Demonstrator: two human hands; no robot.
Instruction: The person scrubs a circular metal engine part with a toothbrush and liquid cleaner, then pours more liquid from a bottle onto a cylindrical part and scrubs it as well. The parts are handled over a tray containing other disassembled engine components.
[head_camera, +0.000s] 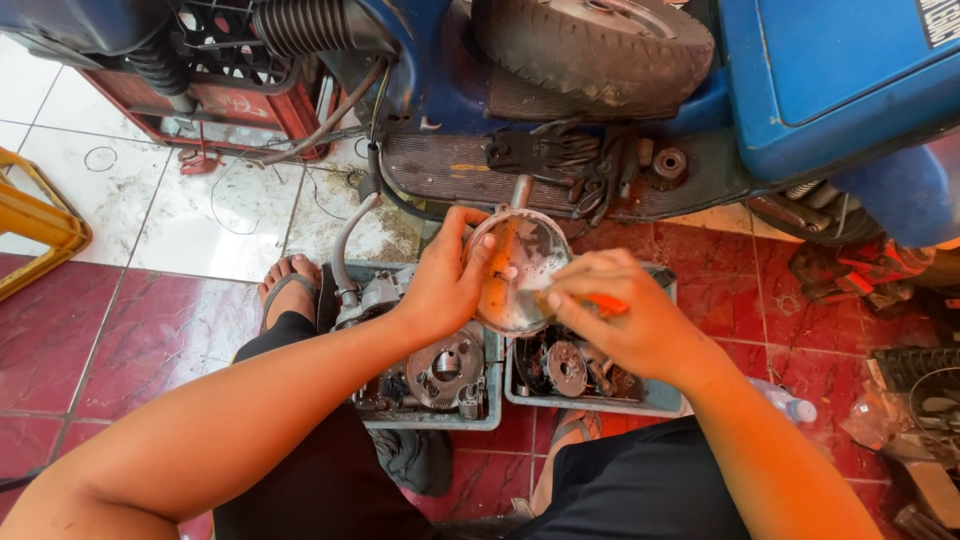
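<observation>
While the left hand (445, 280) clamps the rim of a round metal cover (520, 272), wet, shiny and rust-streaked, held above two grey trays (660, 398) of engine parts (445, 370), the right hand (615, 320) is closed on an orange-handled tool (607, 304) pressed against its face. A blue scooter (820, 80) crowds the far edge; red floor tiles (130, 330) lie bare at left.

Two trays (480, 420) side by side (engine parts (445, 372) inside) — scooter (800, 90) behind.
</observation>
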